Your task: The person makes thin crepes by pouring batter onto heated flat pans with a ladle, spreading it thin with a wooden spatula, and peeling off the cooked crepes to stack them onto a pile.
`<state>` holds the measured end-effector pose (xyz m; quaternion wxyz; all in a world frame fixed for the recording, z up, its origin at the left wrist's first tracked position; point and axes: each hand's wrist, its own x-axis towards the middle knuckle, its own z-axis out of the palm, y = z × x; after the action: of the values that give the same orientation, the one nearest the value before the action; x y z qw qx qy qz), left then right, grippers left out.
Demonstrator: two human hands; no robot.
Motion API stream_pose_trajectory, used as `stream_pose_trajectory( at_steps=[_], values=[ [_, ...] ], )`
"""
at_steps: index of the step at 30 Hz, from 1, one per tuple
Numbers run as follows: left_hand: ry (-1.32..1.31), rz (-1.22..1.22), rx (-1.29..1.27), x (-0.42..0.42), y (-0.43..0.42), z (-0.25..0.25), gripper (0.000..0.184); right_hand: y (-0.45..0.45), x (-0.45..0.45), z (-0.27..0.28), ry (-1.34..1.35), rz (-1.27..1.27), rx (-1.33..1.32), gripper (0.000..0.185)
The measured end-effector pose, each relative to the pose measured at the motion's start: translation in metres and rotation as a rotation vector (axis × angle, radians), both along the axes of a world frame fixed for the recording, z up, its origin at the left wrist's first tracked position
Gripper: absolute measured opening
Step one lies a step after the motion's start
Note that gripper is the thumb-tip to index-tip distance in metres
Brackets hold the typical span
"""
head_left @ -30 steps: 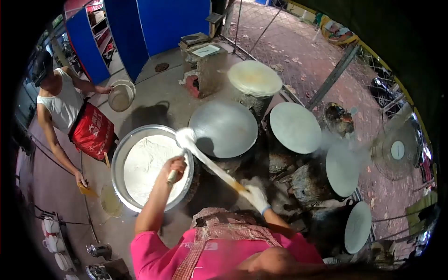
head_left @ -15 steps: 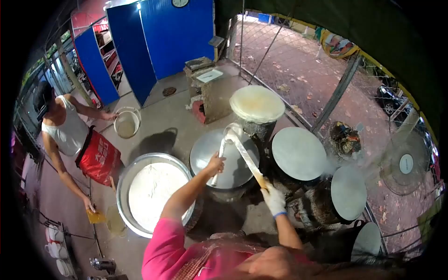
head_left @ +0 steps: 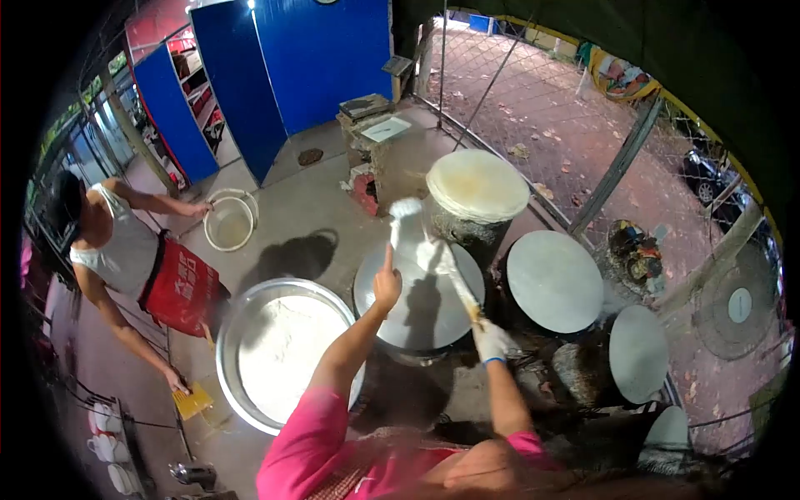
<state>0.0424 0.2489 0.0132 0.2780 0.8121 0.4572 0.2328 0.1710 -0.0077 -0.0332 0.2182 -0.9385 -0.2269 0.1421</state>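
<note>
My bare left hand [head_left: 386,287] is closed around the handle of a batter-coated ladle [head_left: 406,210], raised above the far left edge of a round griddle [head_left: 387,304]. A white work glove with a blue cuff covers my right hand [head_left: 492,340]. It grips the wooden end of a long batter-coated spreader [head_left: 452,279], whose far end is over the griddle. Left of the griddle stands a wide metal basin [head_left: 229,367] of white batter [head_left: 283,354]. Thin round flatbreads [head_left: 477,183] are stacked beyond the griddle.
More round griddles [head_left: 556,282] [head_left: 638,354] curve along my right, near a standing fan [head_left: 739,305]. At left, a co-worker [head_left: 125,225] in a red apron holds a bucket [head_left: 229,223] and a yellow scraper [head_left: 193,402]. A brick block [head_left: 387,154] stands ahead.
My left hand has moved up and the ladle has separated from the spreader, shifting away from me. The spreader's far end has swung lower over the griddle. The view has shifted slightly.
</note>
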Motion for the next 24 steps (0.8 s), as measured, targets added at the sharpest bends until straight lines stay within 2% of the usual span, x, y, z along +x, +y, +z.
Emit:
stream_pose_trajectory(
  at_steps=[2,4,5,6,7,9,10,12,13,14,15,16,17,18,20,22,23,24],
  values=[
    [-0.273,0.003,-0.142,-0.023,0.007,0.039,0.072,-0.002,0.033,-0.062,0.104,-0.018,0.312,0.031],
    [-0.375,-0.070,-0.143,-0.057,0.011,0.038,0.074,0.036,0.014,-0.096,0.548,-0.166,1.002,0.035],
    [-0.420,-0.114,-0.171,-0.075,0.010,0.020,0.073,0.058,-0.008,-0.075,0.530,-0.154,0.996,0.035],
    [-0.438,-0.191,-0.076,-0.096,0.003,0.001,0.073,0.077,-0.016,-0.054,0.380,-0.085,0.726,0.032],
    [-0.396,-0.219,-0.075,-0.121,-0.008,-0.014,0.073,0.089,-0.005,-0.039,0.063,0.139,0.345,0.029],
    [-0.263,-0.196,-0.147,-0.177,-0.040,-0.044,0.073,0.068,-0.004,0.031,-0.005,0.098,0.105,0.024],
    [-0.203,-0.170,-0.148,-0.205,-0.056,-0.058,0.073,0.046,0.002,0.051,0.079,0.052,0.208,0.030],
    [-0.135,-0.119,-0.141,-0.250,-0.077,-0.080,0.073,0.021,0.027,-0.023,0.245,-0.071,0.586,0.030],
    [-0.061,-0.016,-0.471,-0.263,-0.085,-0.073,0.074,0.027,0.001,-0.037,0.438,-0.210,0.804,0.031],
    [-0.064,0.046,-0.645,-0.264,-0.098,-0.046,0.073,0.043,-0.026,-0.040,0.466,-0.271,0.792,0.029],
    [-0.088,0.025,-0.555,-0.271,-0.095,-0.072,0.072,0.067,-0.051,-0.050,0.482,-0.299,0.914,0.032],
    [-0.090,0.027,-0.537,-0.276,-0.099,-0.079,0.072,0.096,-0.048,-0.114,0.419,-0.142,0.925,0.031],
    [-0.092,0.029,-0.519,-0.282,-0.102,-0.087,0.071,0.084,-0.050,-0.057,0.257,0.005,0.669,0.029],
    [-0.063,0.047,-0.567,-0.274,-0.105,-0.062,0.071,0.076,-0.051,0.011,0.108,0.150,0.410,0.027],
    [-0.029,0.065,-0.611,-0.273,-0.105,-0.047,0.071,0.046,-0.012,-0.007,0.389,0.051,0.563,0.035],
    [-0.079,-0.003,-0.437,-0.281,-0.099,-0.074,0.071,0.023,-0.009,0.000,0.525,-0.188,0.838,0.032],
    [-0.039,0.047,-0.593,-0.275,-0.105,-0.044,0.073,0.026,-0.006,-0.040,0.531,-0.226,0.743,0.029],
    [-0.058,0.039,-0.546,-0.275,-0.102,-0.054,0.073,0.045,-0.024,-0.065,0.513,-0.190,0.892,0.026]
  ],
)
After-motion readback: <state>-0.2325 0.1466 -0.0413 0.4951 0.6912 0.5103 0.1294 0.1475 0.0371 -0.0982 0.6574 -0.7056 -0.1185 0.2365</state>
